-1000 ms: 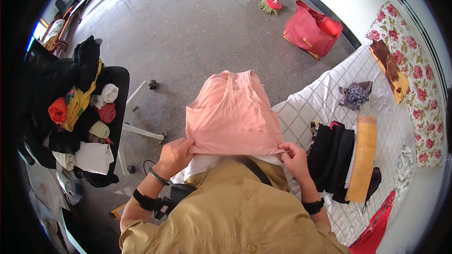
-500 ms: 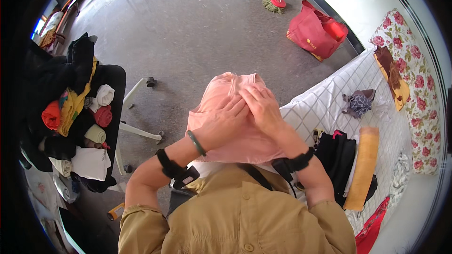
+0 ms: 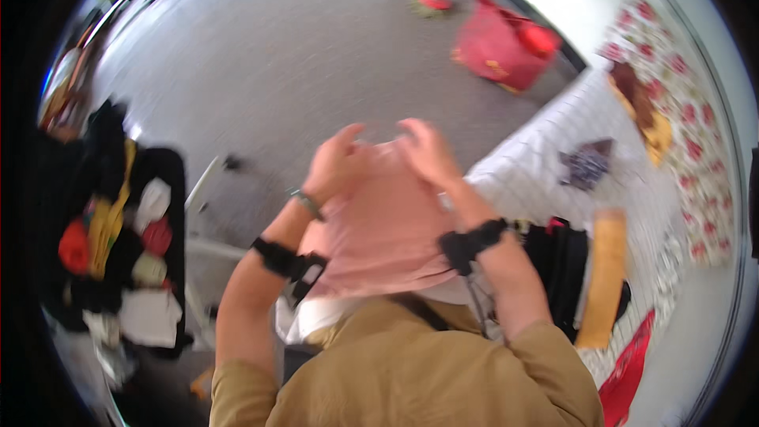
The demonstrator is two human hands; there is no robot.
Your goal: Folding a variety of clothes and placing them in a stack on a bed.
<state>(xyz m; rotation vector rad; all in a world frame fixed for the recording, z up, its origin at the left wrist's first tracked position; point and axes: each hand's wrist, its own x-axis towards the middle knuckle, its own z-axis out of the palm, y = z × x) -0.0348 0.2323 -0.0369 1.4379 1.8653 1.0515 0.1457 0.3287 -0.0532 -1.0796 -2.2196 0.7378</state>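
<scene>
A pink garment (image 3: pixel 387 229) lies across my lap, its near hem wide and its far end narrower. At the left corner of that far end, my left hand (image 3: pixel 338 166) is closed on the cloth, fingers curled and partly hidden. Opposite it, my right hand (image 3: pixel 431 156) grips the right corner, thumb side toward the middle. The cloth runs between the two hands. Motion blur softens the fingertips. White cloth (image 3: pixel 320 316) shows under the garment at my waist.
At left, a black chair (image 3: pixel 170 170) carries a pile of dark and coloured clothes (image 3: pixel 99 229). On the right, a quilted white bed (image 3: pixel 514 166) holds folded black clothes (image 3: pixel 557 261), a tan roll (image 3: pixel 602 277) and a patterned cloth (image 3: pixel 587 164). A red bag (image 3: pixel 502 47) and mop (image 3: pixel 432 1) stand ahead.
My hands, which lay flat and together on the garment, have moved apart to its far corners and closed on them. The garment looks narrower at that end. The whole view has shifted slightly.
</scene>
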